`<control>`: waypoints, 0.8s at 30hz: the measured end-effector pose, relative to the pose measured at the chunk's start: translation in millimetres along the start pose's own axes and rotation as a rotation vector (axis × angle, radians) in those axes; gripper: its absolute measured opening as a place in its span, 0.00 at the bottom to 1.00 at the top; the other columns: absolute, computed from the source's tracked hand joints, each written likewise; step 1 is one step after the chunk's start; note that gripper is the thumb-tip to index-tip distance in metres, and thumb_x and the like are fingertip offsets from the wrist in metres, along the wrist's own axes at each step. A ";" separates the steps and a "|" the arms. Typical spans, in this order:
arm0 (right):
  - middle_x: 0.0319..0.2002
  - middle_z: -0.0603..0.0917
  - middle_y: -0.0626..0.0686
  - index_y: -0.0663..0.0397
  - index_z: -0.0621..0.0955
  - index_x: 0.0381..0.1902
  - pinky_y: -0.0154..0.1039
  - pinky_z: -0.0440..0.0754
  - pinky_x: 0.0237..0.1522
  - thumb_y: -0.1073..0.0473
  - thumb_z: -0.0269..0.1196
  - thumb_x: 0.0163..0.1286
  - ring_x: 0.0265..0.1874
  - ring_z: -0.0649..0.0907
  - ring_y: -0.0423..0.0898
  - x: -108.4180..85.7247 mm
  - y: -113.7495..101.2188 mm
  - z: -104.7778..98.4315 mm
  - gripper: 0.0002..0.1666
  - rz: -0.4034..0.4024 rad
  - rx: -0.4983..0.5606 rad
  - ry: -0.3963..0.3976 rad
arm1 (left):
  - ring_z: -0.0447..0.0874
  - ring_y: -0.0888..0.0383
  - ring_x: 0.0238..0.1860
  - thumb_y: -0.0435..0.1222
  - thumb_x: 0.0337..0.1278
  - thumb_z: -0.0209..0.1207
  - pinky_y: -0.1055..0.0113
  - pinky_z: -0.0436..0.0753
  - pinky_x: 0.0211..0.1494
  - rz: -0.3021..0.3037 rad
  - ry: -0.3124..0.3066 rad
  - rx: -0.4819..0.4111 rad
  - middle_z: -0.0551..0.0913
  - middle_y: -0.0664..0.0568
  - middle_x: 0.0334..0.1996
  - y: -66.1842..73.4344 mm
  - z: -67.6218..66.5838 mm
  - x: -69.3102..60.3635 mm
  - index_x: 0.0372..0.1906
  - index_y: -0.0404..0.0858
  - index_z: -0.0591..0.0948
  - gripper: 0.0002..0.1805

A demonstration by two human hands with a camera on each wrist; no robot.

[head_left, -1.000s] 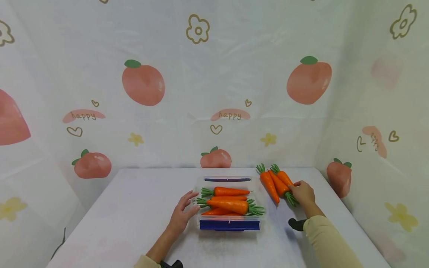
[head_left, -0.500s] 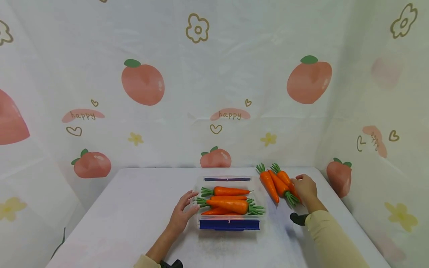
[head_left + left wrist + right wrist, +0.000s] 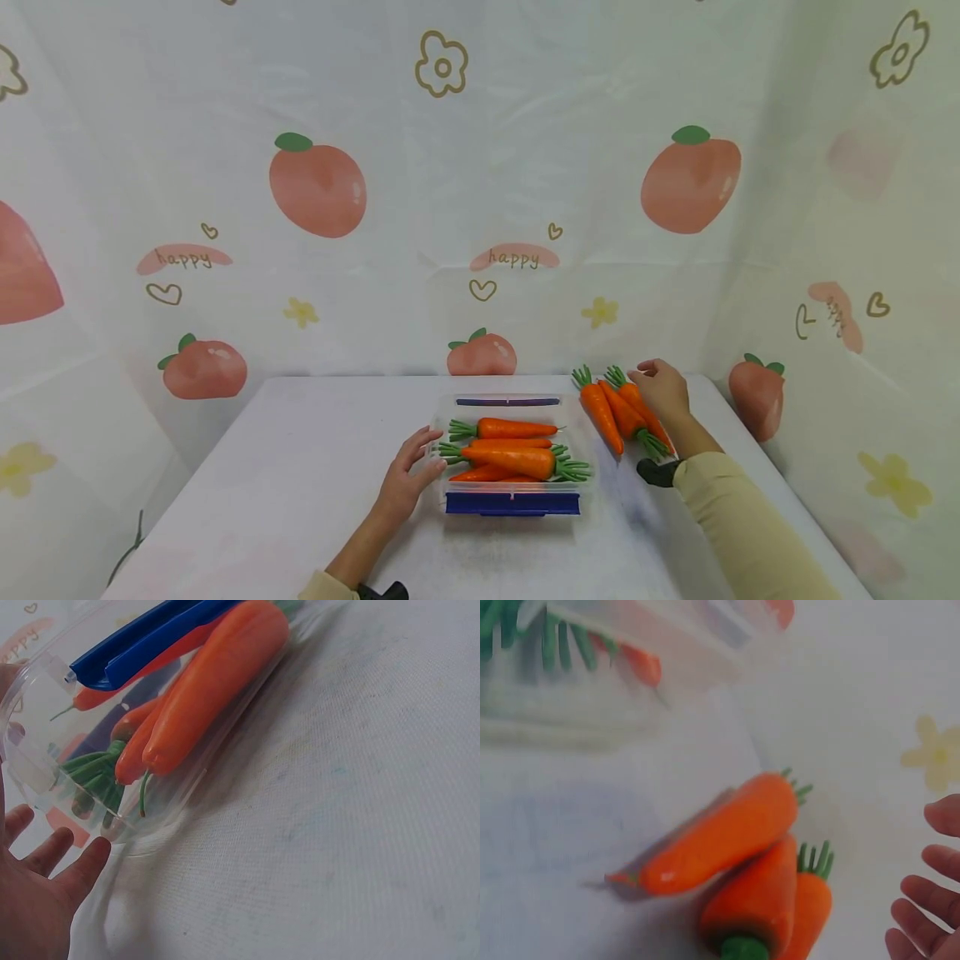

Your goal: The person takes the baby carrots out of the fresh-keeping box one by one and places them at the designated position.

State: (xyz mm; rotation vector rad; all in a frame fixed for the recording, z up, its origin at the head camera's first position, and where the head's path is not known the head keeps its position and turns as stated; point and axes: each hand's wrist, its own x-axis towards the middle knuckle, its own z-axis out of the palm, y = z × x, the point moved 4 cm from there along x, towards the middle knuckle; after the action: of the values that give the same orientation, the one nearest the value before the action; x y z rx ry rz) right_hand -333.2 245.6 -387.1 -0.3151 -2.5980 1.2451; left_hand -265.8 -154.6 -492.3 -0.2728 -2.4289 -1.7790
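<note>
A clear plastic box [image 3: 513, 489] with blue clasps stands mid-table, holding several orange carrots [image 3: 517, 459] with green tops. My left hand [image 3: 402, 479] rests at the box's left side, fingers spread; in the left wrist view its fingertips [image 3: 99, 851] lie close against the clear wall. Right of the box lie three more carrots: a left one [image 3: 601, 417], a middle one [image 3: 624, 410] with its top toward me, and a right one [image 3: 640, 404]. Beside that right carrot's leafy end hovers my right hand [image 3: 665, 392]. Its fingers, slightly bent in the right wrist view, hold nothing.
The white-covered table [image 3: 337, 467] ends at a patterned cloth backdrop [image 3: 405, 208] behind and on both sides. A blue clasp [image 3: 513, 503] hangs on the box's front. A dark cord [image 3: 135, 546] runs beside the table's left edge.
My right hand has moved away from me along the right carrot, from near the middle carrot's leafy end to the right carrot's green top. The left hand and the box have stayed put.
</note>
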 end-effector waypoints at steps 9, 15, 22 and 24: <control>0.53 0.76 0.67 0.66 0.73 0.57 0.55 0.76 0.53 0.53 0.58 0.71 0.50 0.75 0.63 28.5 0.3 24.4 0.25 -0.047 0.072 -0.114 | 0.64 0.35 0.66 0.42 0.63 0.60 0.33 0.64 0.62 -0.001 0.003 0.010 0.58 0.43 0.73 -0.3 0.1 0.3 0.67 0.46 0.72 0.27; 0.56 0.75 0.67 0.65 0.72 0.60 0.55 0.73 0.59 0.53 0.57 0.72 0.55 0.75 0.63 15.3 -24.1 36.4 0.26 -0.077 0.090 -0.163 | 0.64 0.36 0.66 0.42 0.64 0.60 0.33 0.64 0.63 -0.004 0.002 0.001 0.58 0.43 0.73 -0.8 0.0 0.4 0.67 0.46 0.72 0.27; 0.56 0.78 0.63 0.62 0.74 0.58 0.53 0.74 0.59 0.54 0.59 0.72 0.56 0.75 0.60 3.1 -42.7 54.1 0.23 -0.149 0.118 -0.245 | 0.64 0.36 0.67 0.43 0.64 0.60 0.34 0.65 0.62 -0.001 -0.006 0.016 0.58 0.44 0.73 -0.6 -0.2 -0.7 0.66 0.46 0.73 0.27; 0.55 0.78 0.63 0.63 0.75 0.58 0.53 0.76 0.57 0.55 0.60 0.71 0.55 0.76 0.60 -2.9 -49.0 58.3 0.23 -0.170 0.128 -0.270 | 0.64 0.36 0.67 0.44 0.63 0.60 0.34 0.64 0.62 0.000 -0.006 0.022 0.58 0.44 0.73 -0.8 -0.7 -0.8 0.66 0.46 0.73 0.26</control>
State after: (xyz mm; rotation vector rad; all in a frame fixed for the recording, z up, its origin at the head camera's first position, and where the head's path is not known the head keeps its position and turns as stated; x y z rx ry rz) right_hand -352.7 172.0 -384.3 0.1039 -2.6754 1.4711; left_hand -265.2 -155.5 -493.0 -0.2769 -2.4506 -1.7534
